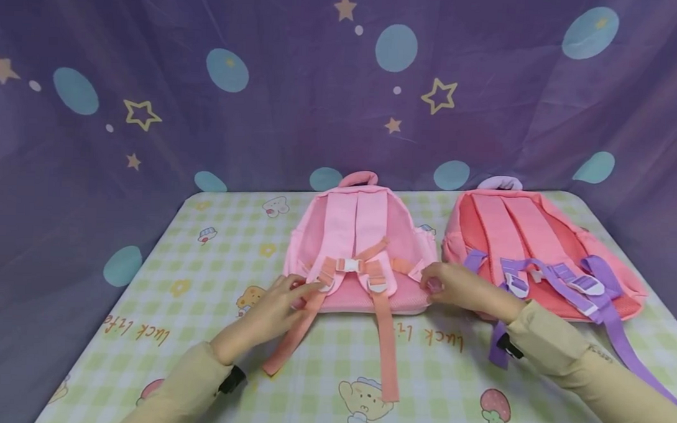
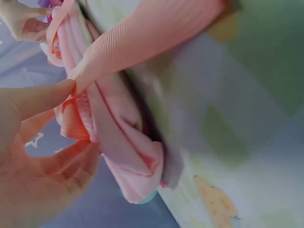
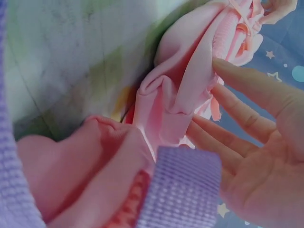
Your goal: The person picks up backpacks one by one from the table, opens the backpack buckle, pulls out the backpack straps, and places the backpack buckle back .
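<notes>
A light pink backpack [image 1: 340,230] lies on the table with its padded shoulder straps facing up. Its white chest buckle [image 1: 350,265] is fastened, and two peach webbing ends hang toward the front. At the lower left corner is my left hand [image 1: 262,314]; in the left wrist view its thumb touches the peach webbing [image 2: 128,47] and its fingers rest against the bag's edge. My right hand [image 1: 470,291] is at the lower right corner. In the right wrist view, its extended fingers [image 3: 244,116] touch the pink fabric side.
A coral backpack [image 1: 500,229] with purple webbing [image 1: 620,333] lies to the right, close beside the pink one and partly behind my right forearm. A green checked cloth [image 1: 202,275] with printed cartoons covers the table. Behind it hangs a purple curtain [image 1: 297,110] with stars.
</notes>
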Demonstrator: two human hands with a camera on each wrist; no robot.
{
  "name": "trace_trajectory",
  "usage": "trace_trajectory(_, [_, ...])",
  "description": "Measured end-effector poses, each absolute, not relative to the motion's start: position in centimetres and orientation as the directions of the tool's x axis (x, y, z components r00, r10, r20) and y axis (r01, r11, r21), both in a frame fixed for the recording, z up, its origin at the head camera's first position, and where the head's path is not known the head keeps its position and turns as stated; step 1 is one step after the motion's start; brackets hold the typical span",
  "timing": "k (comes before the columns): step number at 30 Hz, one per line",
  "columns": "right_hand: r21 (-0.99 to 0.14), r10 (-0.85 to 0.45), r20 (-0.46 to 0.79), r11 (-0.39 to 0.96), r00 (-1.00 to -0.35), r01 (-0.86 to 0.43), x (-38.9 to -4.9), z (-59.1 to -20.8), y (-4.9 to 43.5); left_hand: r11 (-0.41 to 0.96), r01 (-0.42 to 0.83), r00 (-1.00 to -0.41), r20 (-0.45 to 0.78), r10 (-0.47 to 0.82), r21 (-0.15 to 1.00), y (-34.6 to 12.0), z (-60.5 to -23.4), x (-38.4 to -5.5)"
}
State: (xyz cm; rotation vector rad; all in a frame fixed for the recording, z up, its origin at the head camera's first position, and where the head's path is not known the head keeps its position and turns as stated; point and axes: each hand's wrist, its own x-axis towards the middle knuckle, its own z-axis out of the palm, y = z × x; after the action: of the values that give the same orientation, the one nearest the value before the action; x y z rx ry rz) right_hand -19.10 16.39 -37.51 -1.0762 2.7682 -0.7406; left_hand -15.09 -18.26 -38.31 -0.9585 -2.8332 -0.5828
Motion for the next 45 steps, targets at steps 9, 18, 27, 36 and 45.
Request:
trace_trajectory(9, [-0.505,-0.634,0.046,0.652,-0.772,-0.565,-19.4,-36.1,15.8,0.755,0.603,-0.798,0.207,0.566,0.259,-18.0,-36.4,-15.8])
trace_trajectory(18, [-0.533,-0.599,0.052,0.660,-0.799,-0.529,-20.0,-35.1,13.7,0.709,0.666,-0.742,0.307,0.597,0.231,-16.4,-35.2,-17.7])
trace_trajectory(27, [-0.592,-0.607,0.118,0.593,-0.786,-0.547,-21.0,-35.5,11.7,0.725,0.643,-0.764,0.271,0.586,0.247,-15.0,-35.4,-19.5])
trace_trajectory(36, [-0.667,-0.604,0.125,0.536,-0.787,-0.517,-22.3,-36.2,9.7,0.743,0.599,-0.801,0.198,0.566,0.299,-13.9,-35.7,-20.8])
trace_trajectory(45, [-0.685,-0.605,0.138,0.514,-0.785,-0.516,-23.2,-36.8,8.2,0.760,0.583,-0.811,0.160,0.562,0.288,-13.2,-36.3,-21.8])
